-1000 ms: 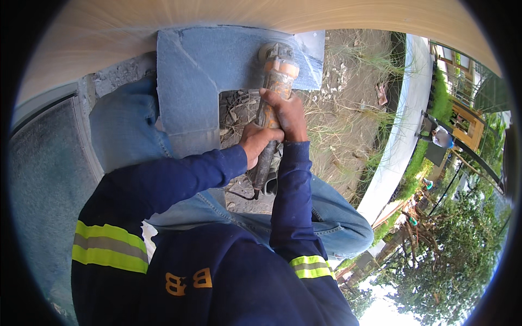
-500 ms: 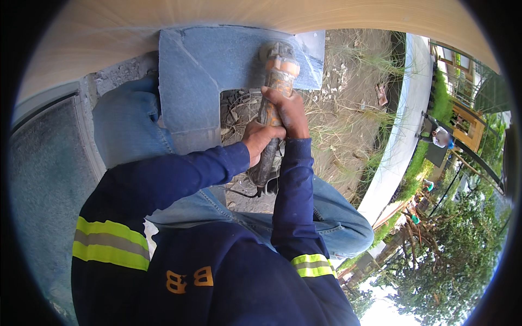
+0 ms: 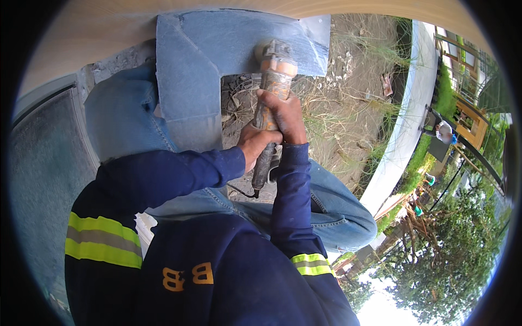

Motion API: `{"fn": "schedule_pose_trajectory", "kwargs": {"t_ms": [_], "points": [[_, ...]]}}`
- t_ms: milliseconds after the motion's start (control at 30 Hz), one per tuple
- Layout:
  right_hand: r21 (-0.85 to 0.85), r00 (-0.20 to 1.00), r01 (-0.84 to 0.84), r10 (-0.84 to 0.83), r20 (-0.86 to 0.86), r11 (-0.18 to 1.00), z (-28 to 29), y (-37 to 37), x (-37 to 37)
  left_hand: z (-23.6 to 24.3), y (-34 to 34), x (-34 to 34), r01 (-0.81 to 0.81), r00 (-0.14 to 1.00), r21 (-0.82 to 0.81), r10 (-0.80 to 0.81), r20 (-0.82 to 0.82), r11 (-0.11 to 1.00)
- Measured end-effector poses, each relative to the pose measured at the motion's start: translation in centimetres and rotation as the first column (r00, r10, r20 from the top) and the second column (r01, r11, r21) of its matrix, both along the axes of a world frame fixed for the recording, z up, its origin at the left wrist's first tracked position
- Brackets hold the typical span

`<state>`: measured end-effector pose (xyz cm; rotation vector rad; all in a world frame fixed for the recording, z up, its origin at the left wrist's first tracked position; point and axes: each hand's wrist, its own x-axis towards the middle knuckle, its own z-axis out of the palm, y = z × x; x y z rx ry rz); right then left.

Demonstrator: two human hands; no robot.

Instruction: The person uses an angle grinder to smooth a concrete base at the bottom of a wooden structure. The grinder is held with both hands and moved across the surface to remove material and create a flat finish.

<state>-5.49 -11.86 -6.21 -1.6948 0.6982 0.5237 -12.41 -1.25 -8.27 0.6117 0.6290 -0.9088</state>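
Observation:
An angle grinder (image 3: pixel 277 81), orange and grey under a coat of dust, lies in both my hands with its head on the blue-grey stone slab (image 3: pixel 217 43). My left hand (image 3: pixel 258 142) is wrapped round the rear of the body. Further forward, my right hand (image 3: pixel 286 115) grips it nearer the head. The disc is blurred and partly hidden behind the grinder's head. From the tool's back end a black cord (image 3: pixel 239 190) runs off to the left. A pale diagonal line crosses the slab's left corner.
A tan wall (image 3: pixel 125 27) borders the slab's far side. Dry soil with grass (image 3: pixel 342 114) and rubble lies right of it, then a pale kerb (image 3: pixel 399 130). My jeans-clad knees flank the work. A glass panel (image 3: pixel 49 157) stands left; a person (image 3: pixel 445 132) is far right.
The slab and surroundings sit slightly higher in the view. The grinder's head has shifted a little left and nearer along the slab; both hands keep their hold.

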Motion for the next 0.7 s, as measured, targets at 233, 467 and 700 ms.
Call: {"fn": "schedule_pose_trajectory", "kwargs": {"t_ms": [233,467,700], "points": [[-0.058,0.991,-0.13,0.131,0.026,0.99,-0.6,0.2,-1.8,-0.3,0.0,-2.5,-0.058,0.998,0.048,0.058,-0.011,0.997],[-0.045,0.999,-0.029,0.028,-0.02,0.999,-0.3,-0.1,-0.1,-0.3,0.0,-0.2,-0.006,1.0,-0.008,0.005,-0.016,1.0],[-0.051,0.995,-0.099,0.099,0.0,0.994,-0.1,0.5,-0.5,-0.3,0.1,-1.3,-0.035,0.999,0.017,0.036,-0.026,0.999]]}}
